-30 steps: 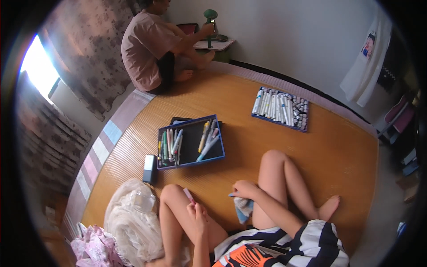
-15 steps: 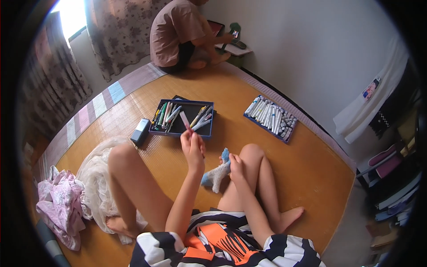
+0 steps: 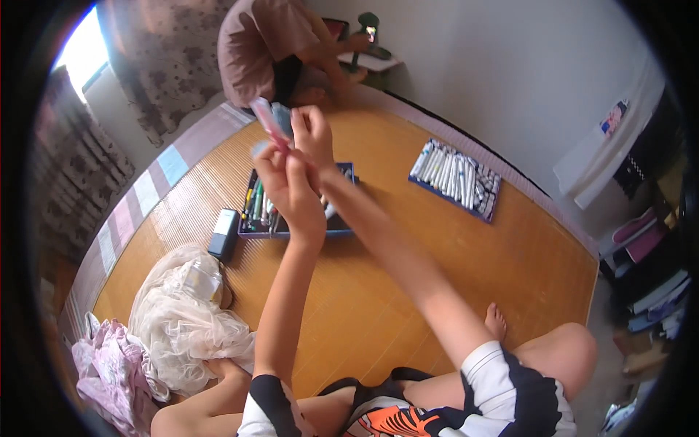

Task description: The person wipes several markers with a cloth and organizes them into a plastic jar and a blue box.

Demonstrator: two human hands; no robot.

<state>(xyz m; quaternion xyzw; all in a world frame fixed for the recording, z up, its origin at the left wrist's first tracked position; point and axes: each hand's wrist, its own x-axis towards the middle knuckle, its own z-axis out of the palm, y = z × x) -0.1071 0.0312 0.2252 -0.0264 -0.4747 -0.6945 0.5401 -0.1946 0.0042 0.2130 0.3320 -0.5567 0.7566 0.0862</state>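
Observation:
Both my hands are raised close together over the dark blue pen box [image 3: 251, 234]. My left hand [image 3: 291, 189] is closed on a pink translucent pen-like stick [image 3: 267, 118], which points up and away. Right beside it, my right hand [image 3: 314, 142] pinches a blue-grey fuzzy cloth piece [image 3: 282, 119], blurred by motion and partly behind the stick. A pale blob shows at the left knuckles, too blurred to name. Several pens [image 3: 258, 204] lie in the box, its middle hidden by my hands.
A tray of white markers [image 3: 455, 175] lies to the right. At the left are a dark case [image 3: 223, 234], sheer cream fabric [image 3: 182, 320] and pink cloth [image 3: 113, 368]. Another person [image 3: 251, 51] sits at the far edge near a small low table [image 3: 375, 62].
Both hands have moved up and away. The right hand has lifted the blue-and-white fuzzy thing from beside my leg to the pink stick. My knees have dropped outward.

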